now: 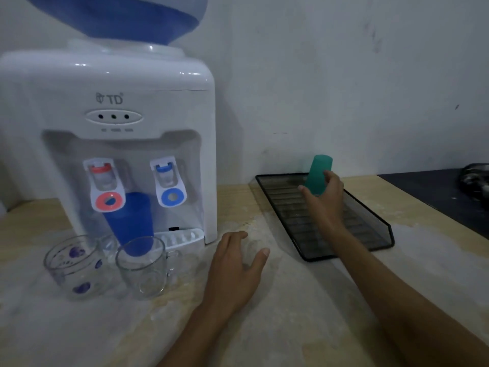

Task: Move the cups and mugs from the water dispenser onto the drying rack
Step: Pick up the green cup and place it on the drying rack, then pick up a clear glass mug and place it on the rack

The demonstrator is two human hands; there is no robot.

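Head view: right hand (324, 197) clasping one green cup (318, 172); left hand (238, 263) spread, empty.

We see green plastic cup (317, 174) upside down, tilted, gripped in right hand (324, 193) above far end of drying rack (375, 235). Rack: dark mesh tray, lying flat on desk right of water dispenser (148, 102). We note blue plastic cup (129, 218) upright on dispenser's drip tray, under red tap. Two clear glass mugs stand upright on desk before dispenser: patterned mug (76, 266) with purple spots at left, plain mug (144, 267) just beside it.
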